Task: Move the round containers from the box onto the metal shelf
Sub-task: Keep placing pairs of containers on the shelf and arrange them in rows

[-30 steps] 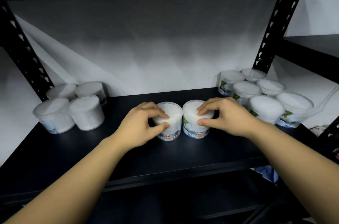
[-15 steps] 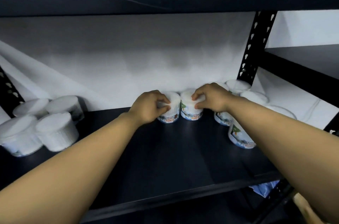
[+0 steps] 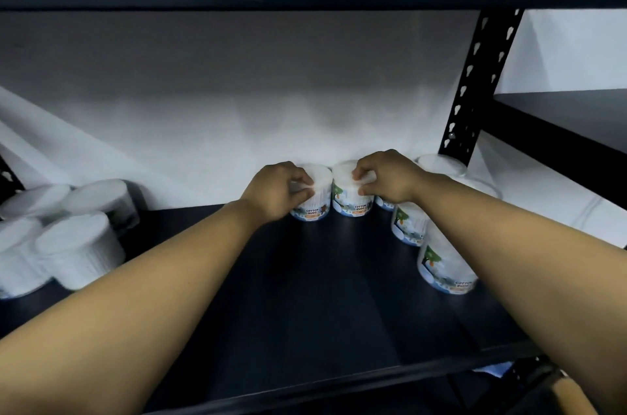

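Right forearm hides right containers [image 3: 409, 224]; left containers [image 3: 78, 245] blurred.

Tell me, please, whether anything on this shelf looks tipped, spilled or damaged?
Nothing stands out: both held containers stand upright side by side at the back of the shelf, and so do the groups either side.

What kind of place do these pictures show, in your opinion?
Probably a storeroom or stockroom. A dark metal shelf with a slotted upright post stands against a plain white wall, and many identical cotton bud containers are grouped on it.
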The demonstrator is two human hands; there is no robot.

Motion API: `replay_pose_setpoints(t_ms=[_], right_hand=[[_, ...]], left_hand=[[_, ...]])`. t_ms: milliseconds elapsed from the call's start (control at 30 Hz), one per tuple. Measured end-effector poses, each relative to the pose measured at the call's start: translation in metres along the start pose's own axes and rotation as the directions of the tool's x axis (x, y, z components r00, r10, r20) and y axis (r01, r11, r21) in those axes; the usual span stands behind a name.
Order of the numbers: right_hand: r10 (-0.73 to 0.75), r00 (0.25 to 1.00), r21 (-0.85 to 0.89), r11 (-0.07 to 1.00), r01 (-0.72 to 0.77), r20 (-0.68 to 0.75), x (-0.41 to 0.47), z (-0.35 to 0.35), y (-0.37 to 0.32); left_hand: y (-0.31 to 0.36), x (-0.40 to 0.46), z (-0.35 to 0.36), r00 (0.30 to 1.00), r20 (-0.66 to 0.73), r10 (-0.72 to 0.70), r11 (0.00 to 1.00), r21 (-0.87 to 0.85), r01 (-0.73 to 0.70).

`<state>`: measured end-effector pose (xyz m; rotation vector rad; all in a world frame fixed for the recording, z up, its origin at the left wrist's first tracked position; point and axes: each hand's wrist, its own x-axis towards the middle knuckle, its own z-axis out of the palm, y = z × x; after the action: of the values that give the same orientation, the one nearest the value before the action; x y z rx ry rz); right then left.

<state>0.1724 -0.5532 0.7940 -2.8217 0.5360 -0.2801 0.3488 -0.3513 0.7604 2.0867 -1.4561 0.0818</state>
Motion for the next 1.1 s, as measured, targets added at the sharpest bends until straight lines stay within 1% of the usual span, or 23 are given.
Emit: replay_pose_setpoints(t_ms=[167, 300, 367, 500, 600, 767, 933, 1033, 1100], right_hand=[[0.008, 1.0, -0.006, 1.0, -0.008, 0.009, 0.0, 0.0, 0.0], [0.042, 0.998, -0.006, 0.999, -0.042, 0.038, -0.003, -0.004, -0.006], [0.055, 0.998, 0.04, 0.998, -0.055, 0.009, -0.004, -0.003, -0.012], [0.027, 0.994, 0.132, 0.991, -0.012, -0.11, -0.004, 0.008, -0.04], [-0.024, 0.994, 0.162, 0.986, 0.041, -0.106, 0.0, 0.023, -0.079], [-0.105, 0.994, 0.234, 0.966, 0.108, -0.029, 0.014, 0.051, -0.165], [-0.214, 0.974, 0.304, 0.935, 0.183, 0.069, 0.028, 0.082, -0.264], [-0.282, 0.957, 0.353, 0.904, 0.241, 0.07, 0.029, 0.101, -0.316], [-0.325, 0.944, 0.354, 0.89, 0.286, 0.056, 0.029, 0.113, -0.344]], left_hand=[[0.003, 0.001, -0.002, 1.0, 0.012, -0.001, 0.999, 0.038, 0.001], [0.006, -0.002, -0.006, 0.999, 0.05, -0.006, 0.998, 0.067, 0.003], [0.006, -0.009, -0.013, 0.999, 0.05, 0.011, 0.998, 0.065, -0.014], [-0.003, -0.032, -0.036, 1.0, 0.01, 0.004, 0.998, 0.064, -0.004], [-0.022, -0.058, -0.063, 0.999, 0.007, -0.053, 0.993, 0.11, 0.051], [-0.061, -0.121, -0.121, 0.981, -0.06, -0.184, 0.967, 0.169, 0.192], [-0.104, -0.19, -0.175, 0.938, -0.13, -0.322, 0.92, 0.192, 0.342], [-0.121, -0.224, -0.2, 0.905, -0.164, -0.392, 0.887, 0.192, 0.419], [-0.134, -0.243, -0.212, 0.884, -0.183, -0.43, 0.863, 0.202, 0.462]])
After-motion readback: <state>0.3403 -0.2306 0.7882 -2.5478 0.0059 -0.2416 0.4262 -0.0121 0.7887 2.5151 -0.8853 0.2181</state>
